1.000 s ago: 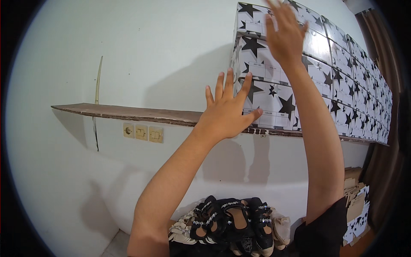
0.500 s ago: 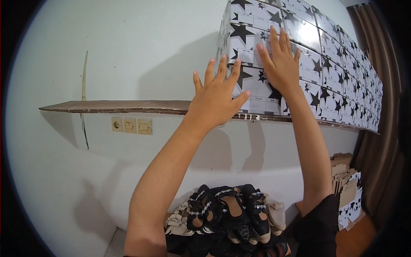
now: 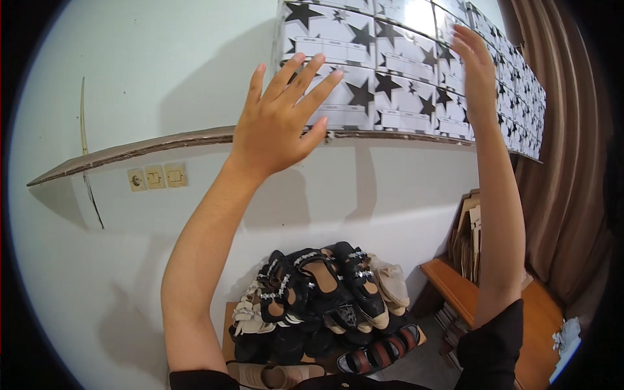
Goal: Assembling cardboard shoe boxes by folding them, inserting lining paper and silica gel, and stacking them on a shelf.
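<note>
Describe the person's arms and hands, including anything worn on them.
The left hand and right hand are both bare: no glove, ring or bracelet shows. The left forearm and right forearm are uncovered too, with no watch in sight. Higher up, a black left sleeve and black right sleeve show.

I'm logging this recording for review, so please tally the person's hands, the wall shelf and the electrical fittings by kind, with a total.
Hands, left hand and right hand: 2
Wall shelf: 1
Wall socket: 1
Wall switch plates: 2
Total: 6
</note>
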### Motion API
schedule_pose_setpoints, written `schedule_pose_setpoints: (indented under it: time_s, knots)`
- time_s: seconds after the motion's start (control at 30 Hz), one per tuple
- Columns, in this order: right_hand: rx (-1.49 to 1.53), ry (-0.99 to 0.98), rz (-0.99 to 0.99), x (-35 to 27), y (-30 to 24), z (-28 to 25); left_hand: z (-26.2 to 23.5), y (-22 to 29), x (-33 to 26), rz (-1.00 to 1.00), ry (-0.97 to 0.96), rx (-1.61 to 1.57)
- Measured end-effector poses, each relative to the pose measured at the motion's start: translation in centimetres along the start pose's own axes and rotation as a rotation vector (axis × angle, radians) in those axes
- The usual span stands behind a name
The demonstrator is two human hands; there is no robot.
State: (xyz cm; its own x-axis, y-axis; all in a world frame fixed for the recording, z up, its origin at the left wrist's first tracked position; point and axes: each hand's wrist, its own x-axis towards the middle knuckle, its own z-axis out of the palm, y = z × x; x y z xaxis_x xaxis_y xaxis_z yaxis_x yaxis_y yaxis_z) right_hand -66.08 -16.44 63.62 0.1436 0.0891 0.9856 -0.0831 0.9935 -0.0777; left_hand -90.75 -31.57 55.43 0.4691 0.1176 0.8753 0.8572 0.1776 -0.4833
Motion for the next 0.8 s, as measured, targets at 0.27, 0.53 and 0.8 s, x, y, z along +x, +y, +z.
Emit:
schedule_pose_setpoints:
  time_s: [0.27,0.53,0.8]
  knots:
    - [0.039,0.181,0.016,-16.2,-0.9,-10.6,-3.9,8.0,-2.9,0.036,-0.046,-0.163]
    - [-0.478,-0.099,0.145,-33.6,1.7,-28.4,-6.5,24.8,-10.1,0.185,-0.058,-0.353]
    - [-0.686,-0.004,0.724,-41.1,4.2,-46.2,0.2,41.5,-6.6,-0.36,-0.116,-0.96]
